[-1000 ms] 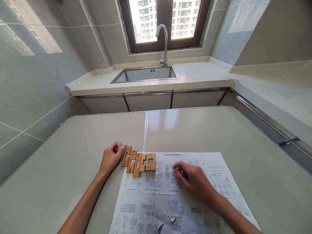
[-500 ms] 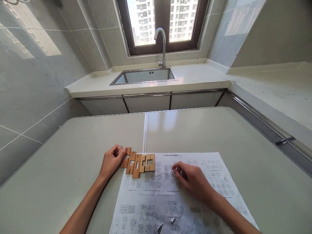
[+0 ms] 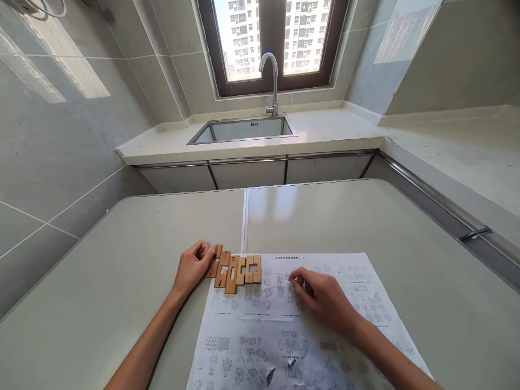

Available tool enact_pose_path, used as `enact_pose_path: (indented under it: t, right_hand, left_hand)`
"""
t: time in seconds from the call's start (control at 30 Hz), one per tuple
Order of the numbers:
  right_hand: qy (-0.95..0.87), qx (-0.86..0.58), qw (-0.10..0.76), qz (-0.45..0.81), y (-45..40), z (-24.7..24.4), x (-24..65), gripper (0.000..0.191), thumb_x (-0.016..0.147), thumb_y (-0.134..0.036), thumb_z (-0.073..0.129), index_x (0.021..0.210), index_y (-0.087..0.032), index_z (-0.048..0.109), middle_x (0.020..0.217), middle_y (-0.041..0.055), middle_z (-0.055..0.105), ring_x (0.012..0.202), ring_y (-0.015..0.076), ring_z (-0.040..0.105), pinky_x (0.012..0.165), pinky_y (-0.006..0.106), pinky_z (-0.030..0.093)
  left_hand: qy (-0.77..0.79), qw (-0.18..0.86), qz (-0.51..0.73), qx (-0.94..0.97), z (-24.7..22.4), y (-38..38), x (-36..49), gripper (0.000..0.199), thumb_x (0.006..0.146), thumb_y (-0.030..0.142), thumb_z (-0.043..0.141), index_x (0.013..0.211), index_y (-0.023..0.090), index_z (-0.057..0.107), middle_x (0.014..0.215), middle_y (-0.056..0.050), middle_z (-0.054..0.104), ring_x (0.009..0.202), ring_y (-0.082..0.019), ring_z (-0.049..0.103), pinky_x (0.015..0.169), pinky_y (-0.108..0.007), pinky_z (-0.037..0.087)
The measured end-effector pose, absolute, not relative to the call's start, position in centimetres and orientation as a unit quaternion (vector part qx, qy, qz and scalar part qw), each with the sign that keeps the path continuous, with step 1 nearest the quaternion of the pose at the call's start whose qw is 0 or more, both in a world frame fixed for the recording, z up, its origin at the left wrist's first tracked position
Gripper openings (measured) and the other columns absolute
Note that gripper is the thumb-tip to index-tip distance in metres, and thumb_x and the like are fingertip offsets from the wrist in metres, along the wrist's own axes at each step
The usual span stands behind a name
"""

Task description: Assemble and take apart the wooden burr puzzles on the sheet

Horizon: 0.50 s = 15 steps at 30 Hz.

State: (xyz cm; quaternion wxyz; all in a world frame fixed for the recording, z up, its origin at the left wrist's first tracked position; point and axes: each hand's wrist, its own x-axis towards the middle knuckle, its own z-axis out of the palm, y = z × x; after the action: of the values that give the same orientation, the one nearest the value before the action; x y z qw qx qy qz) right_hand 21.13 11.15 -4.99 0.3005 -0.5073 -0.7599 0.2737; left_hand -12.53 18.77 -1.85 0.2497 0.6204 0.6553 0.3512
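Several flat wooden puzzle pieces (image 3: 231,274), with cut-out slots and some with printed numbers, lie side by side in a stepped row. They cover the upper left corner of a printed sheet (image 3: 252,325) of small diagrams. At the row's left end, my left hand (image 3: 195,264) has its fingers curled and its thumb on the leftmost piece (image 3: 211,269). My right hand (image 3: 319,292) rests over the sheet to the right of the row, fingers bent and thumb near the index finger. Nothing shows in it, and it is apart from the pieces.
The pale table (image 3: 333,222) has a seam down its middle. Beyond it stand a counter (image 3: 325,127) with a sink (image 3: 244,130) and a tap (image 3: 275,81), below a window. A metal rail (image 3: 430,189) runs along the right side. The sheet has small tears near the bottom.
The whole view has shifted slightly as the head camera moved. Both hands keep nearly the same pose, and the wooden pieces stay in the same arrangement.
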Motion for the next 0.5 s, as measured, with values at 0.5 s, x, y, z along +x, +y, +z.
enact_pose_path:
  t: [0.5]
  right_hand:
    - [-0.758,-0.514,0.289,0.279,11.13,-5.01,20.99,0.019,0.105,-0.028,0.047,0.096,-0.024,0.064,0.071,-0.0028,0.065,0.059,0.0151,0.059,0.062,0.027,0.042]
  left_hand:
    - [0.643,0.21,0.351,0.647,-1.82,18.54,-12.65,0.039,0.096,0.048,0.056,0.068,0.023,0.043,0.058,0.005,0.052,0.056,-0.014,0.045,0.057,-0.026,0.039]
